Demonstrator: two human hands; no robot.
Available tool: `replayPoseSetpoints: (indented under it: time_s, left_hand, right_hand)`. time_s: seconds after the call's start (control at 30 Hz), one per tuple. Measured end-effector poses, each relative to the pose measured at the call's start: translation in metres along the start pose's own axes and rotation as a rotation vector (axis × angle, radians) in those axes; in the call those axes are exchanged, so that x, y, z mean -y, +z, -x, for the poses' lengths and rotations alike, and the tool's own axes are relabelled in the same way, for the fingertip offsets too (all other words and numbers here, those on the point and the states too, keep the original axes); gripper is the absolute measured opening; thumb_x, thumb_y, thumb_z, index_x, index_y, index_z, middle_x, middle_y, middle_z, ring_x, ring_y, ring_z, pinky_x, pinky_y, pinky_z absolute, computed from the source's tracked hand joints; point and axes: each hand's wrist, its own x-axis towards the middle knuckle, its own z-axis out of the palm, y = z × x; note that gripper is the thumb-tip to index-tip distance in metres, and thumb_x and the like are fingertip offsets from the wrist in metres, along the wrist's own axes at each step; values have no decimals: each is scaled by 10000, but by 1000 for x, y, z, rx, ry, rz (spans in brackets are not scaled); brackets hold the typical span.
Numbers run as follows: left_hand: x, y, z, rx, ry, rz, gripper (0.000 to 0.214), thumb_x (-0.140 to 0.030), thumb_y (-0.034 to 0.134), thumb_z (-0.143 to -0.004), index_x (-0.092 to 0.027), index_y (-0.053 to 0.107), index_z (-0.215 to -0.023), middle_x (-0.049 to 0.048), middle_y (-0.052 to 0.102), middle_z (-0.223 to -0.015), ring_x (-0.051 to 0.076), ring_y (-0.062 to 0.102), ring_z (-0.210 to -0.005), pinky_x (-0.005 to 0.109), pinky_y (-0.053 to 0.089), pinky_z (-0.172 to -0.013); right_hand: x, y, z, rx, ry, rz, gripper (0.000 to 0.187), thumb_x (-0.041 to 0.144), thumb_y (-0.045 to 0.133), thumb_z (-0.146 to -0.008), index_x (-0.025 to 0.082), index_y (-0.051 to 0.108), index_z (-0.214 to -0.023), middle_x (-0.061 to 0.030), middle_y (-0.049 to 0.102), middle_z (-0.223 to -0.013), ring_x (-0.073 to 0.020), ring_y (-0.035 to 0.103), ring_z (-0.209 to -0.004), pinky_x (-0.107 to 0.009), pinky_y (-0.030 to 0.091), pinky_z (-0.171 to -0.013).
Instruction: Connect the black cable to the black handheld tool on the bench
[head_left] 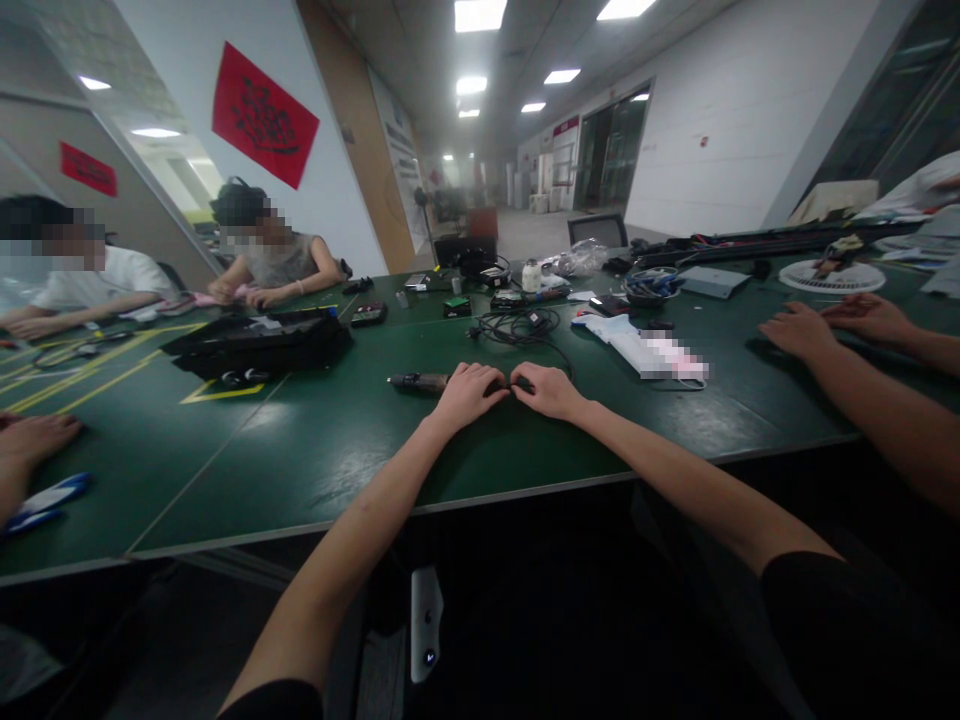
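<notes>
My left hand rests on the green table with its fingers curled over a dark, slender tool that sticks out to the left. My right hand sits right beside it, fingers bent and pinched on a black cable end near the tool. The two hands almost touch. The cable runs back to a loose coil farther up the table.
A black bag lies at the left. Small devices, a white bottle and a white wrapped item sit behind the coil. Other people's hands rest at the right and at the left edge; two people sit at far left.
</notes>
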Motion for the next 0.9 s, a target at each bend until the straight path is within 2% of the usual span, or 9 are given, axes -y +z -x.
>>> replayPoseSetpoints:
  time_s: [0.13,0.47,0.67,0.9]
  left_hand:
    - [0,-1,2,10,13,17,155,-334,621,-1005,-266,667,-1136,40,753,-1156,269,640,-1109,448,408,-989]
    - [1,-2,2,-1,26,30,133,-322,623,-1006,-268,657,-1123,30,753,-1160,260,646,-1104,440,414,-977]
    - [1,-2,2,-7,-4,23,148,-383,619,-1022,-253,649,-1085,45,751,-1108,267,650,-1066,439,422,-957]
    - [1,-1,2,-1,24,-4,139,-297,612,-1010,-262,657,-1136,42,749,-1150,265,644,-1102,447,418,-978]
  right_hand:
    - [-2,3,0,-23,-7,-2,113,263,634,-980,233,670,-1083,-44,718,-1095,-192,651,-859,-286,448,-770]
    - [-4,4,0,-37,-22,-13,117,254,644,-973,235,667,-1087,-45,722,-1092,-186,646,-826,-289,449,-758]
    - [-5,5,0,-34,-30,0,110,254,634,-980,230,661,-1084,-47,722,-1100,-187,651,-842,-288,447,-759]
    - [-5,5,0,-38,-28,-3,104,241,635,-976,231,659,-1077,-41,718,-1084,-178,637,-818,-283,437,-746]
